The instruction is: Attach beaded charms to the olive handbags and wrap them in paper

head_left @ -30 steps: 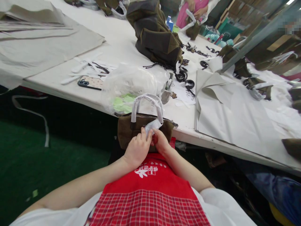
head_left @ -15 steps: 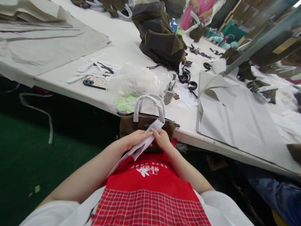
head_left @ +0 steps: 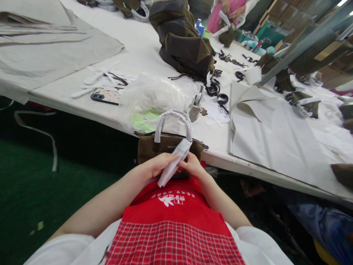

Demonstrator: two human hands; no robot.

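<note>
A brown handbag (head_left: pixel 146 148) rests against the table's front edge, close to my apron. Its arched handle (head_left: pixel 173 112) is wrapped in white paper, and a zipper runs along the top. In front of the bag, my left hand (head_left: pixel 163 162) is closed with its thumb on a strip of white wrapping paper (head_left: pixel 173 165). From the other side my right hand (head_left: pixel 191 164) is closed on the same strip, its fingers partly behind it. The strip slants from the handle's right foot down toward the apron.
Behind the bag lie a clear plastic bag (head_left: pixel 157 94), green paper pieces (head_left: pixel 145 120), a phone (head_left: pixel 106 96) and a tape dispenser (head_left: pixel 197 105). A dark backpack (head_left: pixel 184 48) stands farther back. Paper sheets (head_left: pixel 273 132) cover the right side. A co-worker's hands (head_left: pixel 233 11) hold another bag.
The loose, open paper below the handle is now folded into a narrower, neater strip. My right hand has shifted slightly lower along it. The whole view has moved a little.
</note>
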